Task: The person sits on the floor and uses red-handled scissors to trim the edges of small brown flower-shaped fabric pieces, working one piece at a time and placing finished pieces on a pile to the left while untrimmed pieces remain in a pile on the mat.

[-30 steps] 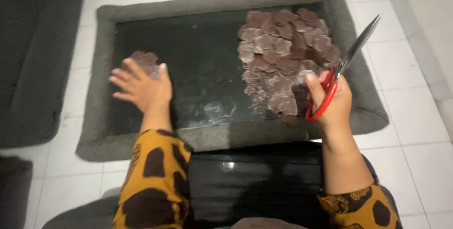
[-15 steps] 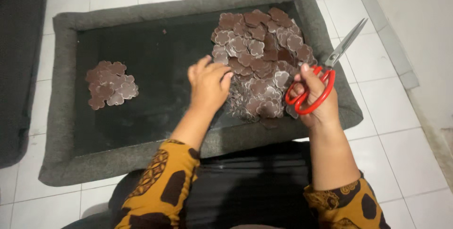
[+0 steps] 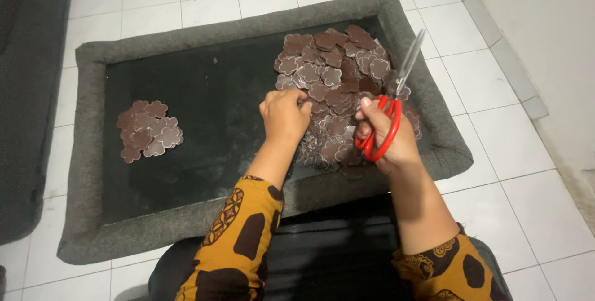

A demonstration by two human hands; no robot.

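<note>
At near edge of big pile of brown flower-shaped pieces (image 3: 334, 90): left hand (image 3: 285, 114) pinching 1 piece; right hand (image 3: 383, 137), just right, gripping red-handled scissors (image 3: 387, 106), blades pointing away over pile.

Scissors (image 3: 396, 99) have glossy red plastic handles and shiny metal blades; the brown flower-shaped pieces (image 3: 328, 78) look thin, matt; the tray's grey rim (image 3: 248, 25) seems soft felt; floor tiles (image 3: 508, 146) glazed white

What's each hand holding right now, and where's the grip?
Right hand holds the scissors by the red handle loops, blades pointing up and away. Left hand pinches at the big pile of brown flower-shaped pieces; whether it holds one cannot be told.
</note>
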